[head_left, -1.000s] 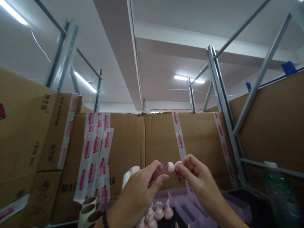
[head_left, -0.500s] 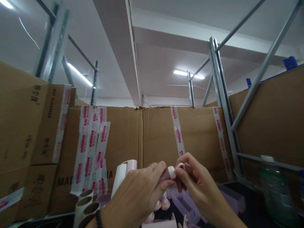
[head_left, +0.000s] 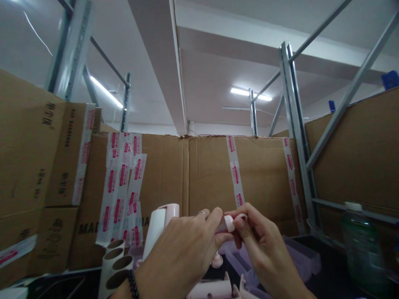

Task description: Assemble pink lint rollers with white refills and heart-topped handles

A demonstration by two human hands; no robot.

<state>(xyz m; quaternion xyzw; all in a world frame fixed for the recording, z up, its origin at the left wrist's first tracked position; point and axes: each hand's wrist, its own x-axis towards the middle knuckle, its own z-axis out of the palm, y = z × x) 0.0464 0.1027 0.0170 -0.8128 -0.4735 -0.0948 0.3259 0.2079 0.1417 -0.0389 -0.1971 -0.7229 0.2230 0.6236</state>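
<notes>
My left hand (head_left: pixel 190 245) is closed around a small clear, pinkish tube with a white end cap (head_left: pixel 230 223) pointing right. My right hand (head_left: pixel 262 245) is pinched on a small pale pink curved piece (head_left: pixel 241 216), right beside the cap; whether the two touch is hard to tell. Beneath the hands lie a pink rounded piece (head_left: pixel 217 261) and a pale pink cylindrical part (head_left: pixel 212 288), both partly covered by my left hand. A white and pink upright object (head_left: pixel 157 226) stands behind my left wrist.
Several cardboard tubes (head_left: pixel 116 253) stand at the lower left. Translucent purple trays (head_left: pixel 301 257) sit behind and beside my right hand on the dark surface. A green bottle (head_left: pixel 358 245) is at the right. Cardboard (head_left: pixel 205 178) walls off the back, with metal shelf posts (head_left: pixel 294 95) around.
Both hands, still joined at the small tube and the pink piece, have shifted slightly to the right. The left hand now covers more of the pink rounded pieces below. The view has tilted a little.
</notes>
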